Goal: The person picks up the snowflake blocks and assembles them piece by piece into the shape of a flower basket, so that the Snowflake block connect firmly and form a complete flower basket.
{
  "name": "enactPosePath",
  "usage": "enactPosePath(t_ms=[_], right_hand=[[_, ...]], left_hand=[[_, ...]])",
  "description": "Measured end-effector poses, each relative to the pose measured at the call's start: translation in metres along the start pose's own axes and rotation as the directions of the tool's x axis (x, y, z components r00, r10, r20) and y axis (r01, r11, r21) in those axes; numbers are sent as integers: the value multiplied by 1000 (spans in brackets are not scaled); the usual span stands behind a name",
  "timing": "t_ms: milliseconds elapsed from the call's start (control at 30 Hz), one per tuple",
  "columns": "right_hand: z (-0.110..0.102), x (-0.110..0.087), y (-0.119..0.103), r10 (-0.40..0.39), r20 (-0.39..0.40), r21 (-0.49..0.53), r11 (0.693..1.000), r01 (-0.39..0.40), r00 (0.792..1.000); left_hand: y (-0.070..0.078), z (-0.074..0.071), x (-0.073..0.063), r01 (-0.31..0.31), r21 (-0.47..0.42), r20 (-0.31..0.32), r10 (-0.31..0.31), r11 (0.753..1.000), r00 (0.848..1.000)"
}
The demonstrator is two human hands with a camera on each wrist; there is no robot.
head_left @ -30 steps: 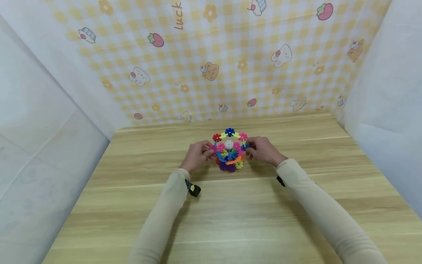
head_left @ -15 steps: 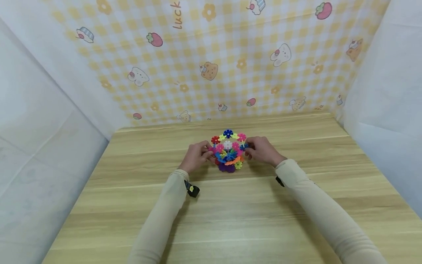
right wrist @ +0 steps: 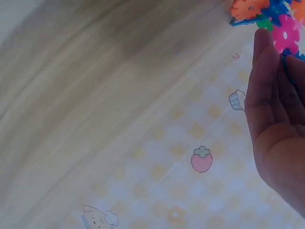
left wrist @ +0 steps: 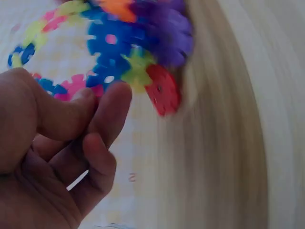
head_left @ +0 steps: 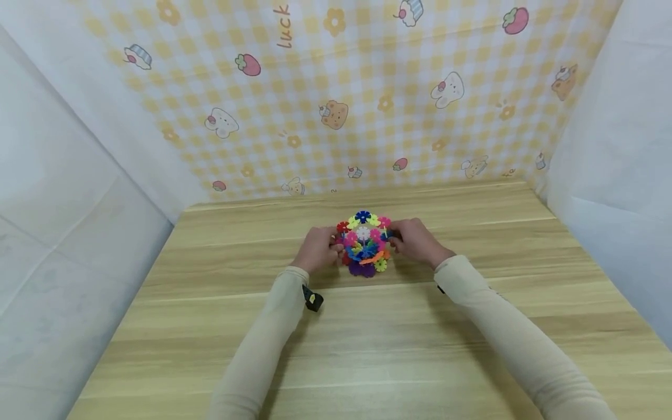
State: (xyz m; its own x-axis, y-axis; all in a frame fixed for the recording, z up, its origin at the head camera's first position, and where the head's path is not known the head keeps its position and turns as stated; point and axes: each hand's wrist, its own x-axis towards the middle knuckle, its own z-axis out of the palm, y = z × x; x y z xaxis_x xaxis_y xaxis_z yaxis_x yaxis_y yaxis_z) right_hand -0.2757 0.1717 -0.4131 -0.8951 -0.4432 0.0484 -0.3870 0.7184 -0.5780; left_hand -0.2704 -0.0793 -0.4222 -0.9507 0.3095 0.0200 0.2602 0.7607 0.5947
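Note:
A basket-shaped build of interlocking plastic snowflake discs stands between both hands in the head view, purple discs at its foot and a ring of discs with a dark blue one at the top. On its left side, my left hand pinches a pink disc between thumb and fingers. From the opposite side my right hand pinches a dark blue disc, partly covered by the thumb. Low on the build, a red disc sticks out in the left wrist view.
The build is on a wood-grain table. Behind the table hangs a yellow checked cloth printed with cartoon figures. White sheets close off both sides. A black strap device is on the left wrist.
The build's upper ring has dipped slightly and leans a little nearer, while its purple foot stays about where it was. My left hand has shifted slightly right; both hands keep their hold.

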Motion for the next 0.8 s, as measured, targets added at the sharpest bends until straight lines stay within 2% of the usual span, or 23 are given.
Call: enactPosePath(t_ms=[133,233,433,600,700,800], right_hand=[[0,3,-1,10,34,8,1000,-10,999],[-1,5,2,30,60,45,998,-33,998],[-4,9,3,63,100,76,995,-71,993],[-3,8,3,85,139,98,990,-99,987],[1,9,6,115,154,164,976,-140,981],[6,12,11,150,154,264,946,-187,977]], left_hand=[[-2,-2,0,37,-91,25,-35,995,999],[0,-3,1,50,-60,19,-48,997,999],[-2,-2,3,35,-109,26,-32,993,999],[-10,-1,0,30,-119,21,-28,992,999],[-15,0,-4,42,-136,28,-38,990,999],[-19,1,-6,64,-159,42,-58,985,997]])
